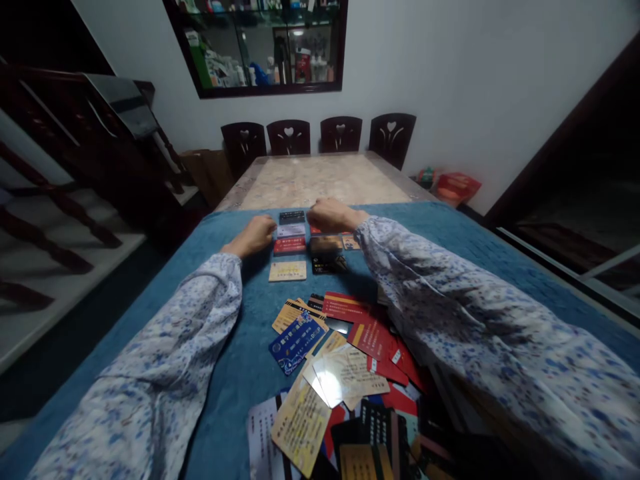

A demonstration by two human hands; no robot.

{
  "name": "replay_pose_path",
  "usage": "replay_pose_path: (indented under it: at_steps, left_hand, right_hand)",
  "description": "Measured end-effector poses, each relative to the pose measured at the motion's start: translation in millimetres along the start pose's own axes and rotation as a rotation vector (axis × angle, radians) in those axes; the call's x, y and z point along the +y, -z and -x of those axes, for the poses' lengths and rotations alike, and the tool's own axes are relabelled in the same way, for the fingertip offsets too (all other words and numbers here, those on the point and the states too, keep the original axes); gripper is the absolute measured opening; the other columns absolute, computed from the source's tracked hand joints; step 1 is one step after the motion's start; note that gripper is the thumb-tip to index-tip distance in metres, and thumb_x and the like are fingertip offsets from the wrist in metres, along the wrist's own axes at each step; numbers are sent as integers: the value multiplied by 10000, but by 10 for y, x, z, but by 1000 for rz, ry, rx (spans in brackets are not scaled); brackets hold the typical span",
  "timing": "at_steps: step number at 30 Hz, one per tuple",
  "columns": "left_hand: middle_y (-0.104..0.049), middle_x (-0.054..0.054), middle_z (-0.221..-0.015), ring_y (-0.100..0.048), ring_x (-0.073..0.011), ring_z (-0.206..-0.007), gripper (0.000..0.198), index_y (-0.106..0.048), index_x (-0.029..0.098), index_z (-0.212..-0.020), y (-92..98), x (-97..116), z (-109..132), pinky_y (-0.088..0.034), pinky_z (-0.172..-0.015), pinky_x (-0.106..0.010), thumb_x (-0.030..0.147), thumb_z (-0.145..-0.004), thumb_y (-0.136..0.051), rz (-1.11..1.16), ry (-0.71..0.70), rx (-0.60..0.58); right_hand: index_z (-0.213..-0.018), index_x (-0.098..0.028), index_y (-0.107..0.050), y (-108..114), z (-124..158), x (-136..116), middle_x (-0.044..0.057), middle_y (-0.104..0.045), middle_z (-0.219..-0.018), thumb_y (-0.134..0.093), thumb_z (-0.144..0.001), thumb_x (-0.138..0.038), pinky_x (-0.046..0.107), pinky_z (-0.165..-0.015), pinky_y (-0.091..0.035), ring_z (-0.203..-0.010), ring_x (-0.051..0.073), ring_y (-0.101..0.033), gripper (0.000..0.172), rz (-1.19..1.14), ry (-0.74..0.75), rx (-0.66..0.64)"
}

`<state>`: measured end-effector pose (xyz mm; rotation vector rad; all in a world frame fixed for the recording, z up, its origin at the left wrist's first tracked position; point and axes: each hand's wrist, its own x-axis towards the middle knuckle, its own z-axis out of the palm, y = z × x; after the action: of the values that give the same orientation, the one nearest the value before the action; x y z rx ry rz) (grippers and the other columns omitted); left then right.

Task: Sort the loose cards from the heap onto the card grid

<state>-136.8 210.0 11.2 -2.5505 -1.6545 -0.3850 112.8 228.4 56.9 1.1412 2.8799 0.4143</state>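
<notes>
Several cards lie in short columns on a blue cloth: a black card [292, 217], a pale one [291, 231], a red one [289, 246] and a cream one [287, 271] on the left, a black VIP card [329, 265] on the right. My left hand [256, 235] rests beside the left column, fingers curled, near the pale card. Over the top of the right column is my right hand [330, 215], its fingers closed; whatever they hold is hidden. Nearer me spreads a loose heap with a blue card [297, 342], red cards [371, 338] and yellowish cards [301, 423].
The blue cloth [230, 373] covers the near part of the table [320, 179]. Dark chairs [289, 137] line its far end. A cardboard box [207, 175] stands left, a red bag [457, 187] on the right. My right forearm passes over the heap's right side.
</notes>
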Motion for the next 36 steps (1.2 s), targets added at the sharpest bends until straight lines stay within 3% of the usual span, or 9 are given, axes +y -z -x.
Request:
replay_pose_path:
  at_steps: [5, 12, 20, 28, 36]
  left_hand:
    - [-710, -125, -989, -637, -211, -895, 254, -718, 131, -809, 70, 217, 169, -508, -873, -306, 139, -891, -478, 40, -61, 104]
    - [-717, -141, -1063, -661, -231, -981, 287, -735, 132, -887, 88, 578, 391, -527, -925, -337, 144, -950, -456, 88, -130, 131]
    - [-713, -120, -1042, -676, -227, -972, 214, -741, 147, -945, 11, 938, 591, -552, -910, -332, 54, -844, -576, 90, -234, 130]
    - [-725, -115, -987, -685, -204, -922, 255, -731, 132, -920, -110, 1334, 732, -561, -858, -333, 23, -914, -501, 69, -395, 184]
    - [-728, -120, -1092, -665, -211, -988, 233, -703, 139, -1034, -159, 1765, 790, -527, -872, -342, 40, -917, -527, 60, -535, 48]
  right_hand:
    - [-1064, -158, -777, 108, 314, -18, 151, -772, -1092, -470, -964, -175, 328, -808, -409, -998, 253, -673, 324, 5, -22, 41]
    - [-1027, -163, -766, 199, 800, -60, 149, -765, -1072, -462, -980, -193, 341, -801, -362, -1000, 258, -625, 309, -23, -48, 52]
    - [-942, -197, -756, 31, 1341, -132, 127, -758, -1082, -477, -994, -223, 354, -741, -303, -1016, 254, -591, 284, -50, -95, 55]
    - [-900, -190, -744, -144, 1790, -278, 108, -761, -989, -514, -992, -204, 344, -715, -240, -985, 230, -553, 249, -133, -53, 89]
    - [-894, -193, -726, -336, 2124, -250, 87, -743, -906, -550, -988, -225, 339, -719, -220, -902, 217, -511, 202, -167, -49, 111]
